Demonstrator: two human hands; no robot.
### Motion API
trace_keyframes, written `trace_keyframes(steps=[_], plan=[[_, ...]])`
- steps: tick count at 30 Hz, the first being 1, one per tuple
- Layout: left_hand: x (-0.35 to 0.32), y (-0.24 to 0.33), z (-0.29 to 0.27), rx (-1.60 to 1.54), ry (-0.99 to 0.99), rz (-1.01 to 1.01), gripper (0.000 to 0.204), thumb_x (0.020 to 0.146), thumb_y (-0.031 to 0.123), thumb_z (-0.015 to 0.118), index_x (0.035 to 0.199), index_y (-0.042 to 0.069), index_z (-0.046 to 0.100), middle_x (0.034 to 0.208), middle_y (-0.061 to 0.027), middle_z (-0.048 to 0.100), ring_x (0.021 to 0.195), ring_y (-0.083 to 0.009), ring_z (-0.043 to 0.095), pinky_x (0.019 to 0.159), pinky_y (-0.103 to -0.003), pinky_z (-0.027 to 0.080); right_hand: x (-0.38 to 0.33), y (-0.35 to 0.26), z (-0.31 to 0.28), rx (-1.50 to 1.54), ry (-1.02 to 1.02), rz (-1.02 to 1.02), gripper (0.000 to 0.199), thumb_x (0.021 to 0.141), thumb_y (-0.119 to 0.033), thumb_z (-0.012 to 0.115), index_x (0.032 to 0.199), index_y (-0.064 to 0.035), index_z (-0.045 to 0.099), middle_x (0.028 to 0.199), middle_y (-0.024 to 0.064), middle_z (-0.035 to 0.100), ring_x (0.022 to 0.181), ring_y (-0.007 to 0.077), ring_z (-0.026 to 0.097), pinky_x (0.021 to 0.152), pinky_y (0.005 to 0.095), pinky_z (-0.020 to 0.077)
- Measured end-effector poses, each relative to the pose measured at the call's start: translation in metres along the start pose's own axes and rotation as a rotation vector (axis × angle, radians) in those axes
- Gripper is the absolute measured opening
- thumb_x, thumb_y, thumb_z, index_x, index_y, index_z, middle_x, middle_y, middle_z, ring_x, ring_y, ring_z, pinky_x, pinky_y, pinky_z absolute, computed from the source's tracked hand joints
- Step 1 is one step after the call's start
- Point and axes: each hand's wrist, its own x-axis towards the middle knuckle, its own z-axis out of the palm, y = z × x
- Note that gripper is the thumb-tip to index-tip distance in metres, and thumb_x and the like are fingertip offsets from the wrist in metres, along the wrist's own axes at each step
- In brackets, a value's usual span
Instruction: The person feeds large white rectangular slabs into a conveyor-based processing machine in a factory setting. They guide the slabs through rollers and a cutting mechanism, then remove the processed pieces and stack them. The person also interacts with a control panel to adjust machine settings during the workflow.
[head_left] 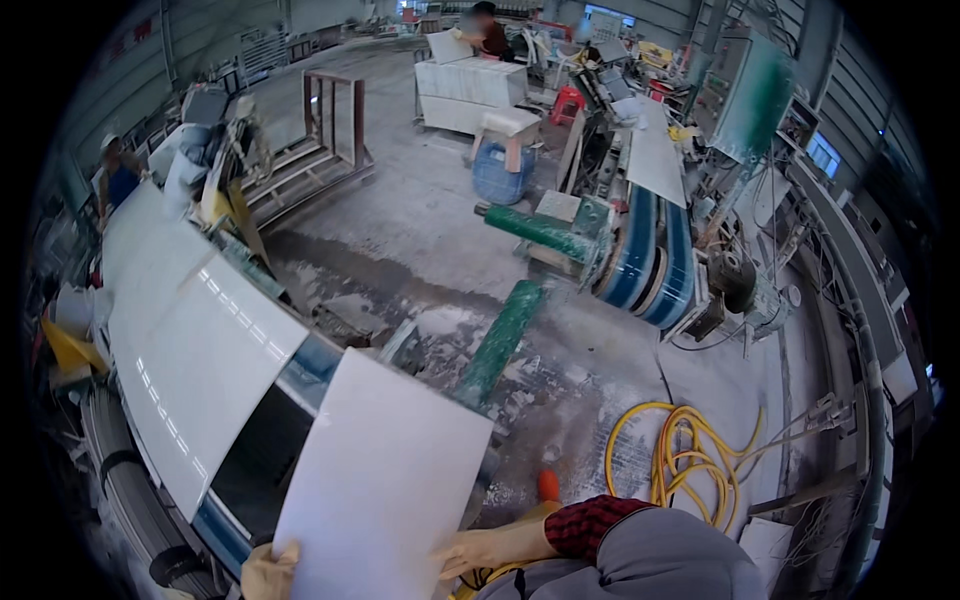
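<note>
A large white rectangular tile [385, 480] lies tilted in front of me, its far part over the end of a conveyor with blue belts [312, 368]. My left hand [270, 572], in what looks like a tan glove, is closed on the tile's near left edge. At its right edge, my right hand [465, 553] grips the tile, with some fingers hidden under or behind it. Farther along the same conveyor rest more glossy white tiles [215, 350], separated from mine by a dark gap.
Green rollers [503, 345] jut out ahead on the right. Beyond them another blue-belted conveyor [640, 260] carries a white tile. A coiled yellow hose [665, 460] lies on the floor to my right. A blue barrel [503, 172] stands farther off. Co-workers are at the far left and far back.
</note>
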Motion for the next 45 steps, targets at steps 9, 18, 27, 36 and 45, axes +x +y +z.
trace_keyframes(steps=[9, 18, 27, 36, 45], plan=[[-0.139, 0.214, -0.088, 0.225, 0.339, 0.119, 0.05, 0.103, 0.056, 0.083, 0.121, 0.009, 0.088, 0.102, -0.0146, 0.088, 0.095, -0.0345, 0.082, 0.088, -0.045, 0.063, -0.05, -0.184, 0.013, 0.74, 0.402, 0.121, 0.055, 0.127, -0.023, 0.045, 0.179, -0.0094, 0.043, 0.182, 0.0135, 0.048, 0.163, 0.0318, 0.055, 0.136, 0.0533, 0.0467], [-0.111, 0.423, 0.041, -0.149, 0.365, 0.164, 0.061, 0.1, 0.064, 0.078, 0.121, 0.008, 0.09, 0.097, -0.0158, 0.087, 0.091, -0.0294, 0.084, 0.085, -0.043, 0.062, -0.308, -0.389, -0.056, -0.19, 0.967, -0.133, 0.054, 0.109, -0.035, 0.082, 0.154, -0.007, 0.072, 0.147, 0.0147, 0.077, 0.136, 0.0304, 0.072, 0.107, 0.0498, 0.0618], [-0.111, 0.672, 0.236, -0.621, -0.212, 0.477, 0.084, 0.107, 0.076, 0.065, 0.132, -0.002, 0.086, 0.11, -0.0178, 0.088, 0.101, -0.0296, 0.08, 0.094, -0.043, 0.059, -0.539, -0.49, -0.042, -0.232, 1.683, -0.267, 0.043, 0.099, -0.002, 0.076, 0.142, -0.0023, 0.079, 0.136, 0.0224, 0.079, 0.129, 0.0353, 0.074, 0.109, 0.0389, 0.0576], [-0.08, 0.817, 0.414, -0.487, -0.679, 0.339, 0.084, 0.113, 0.072, 0.056, 0.149, -0.001, 0.077, 0.14, -0.0186, 0.083, 0.128, -0.0313, 0.077, 0.109, -0.043, 0.058, -0.675, -0.381, -0.203, -0.303, 1.948, -0.37, 0.053, 0.105, -0.016, 0.086, 0.15, 0.0038, 0.068, 0.137, 0.0192, 0.079, 0.116, 0.0305, 0.081, 0.098, 0.0492, 0.0672], [-0.043, 0.966, 0.467, -0.275, -0.849, 0.467, 0.079, 0.117, 0.069, 0.043, 0.157, 0.008, 0.074, 0.151, -0.0182, 0.078, 0.141, -0.0416, 0.072, 0.121, -0.046, 0.051, -0.742, -0.398, -0.334, 0.528, 2.19, -0.229, 0.053, 0.105, -0.026, 0.09, 0.145, 0.0009, 0.069, 0.131, 0.0155, 0.081, 0.112, 0.0287, 0.081, 0.094, 0.052, 0.0686]])
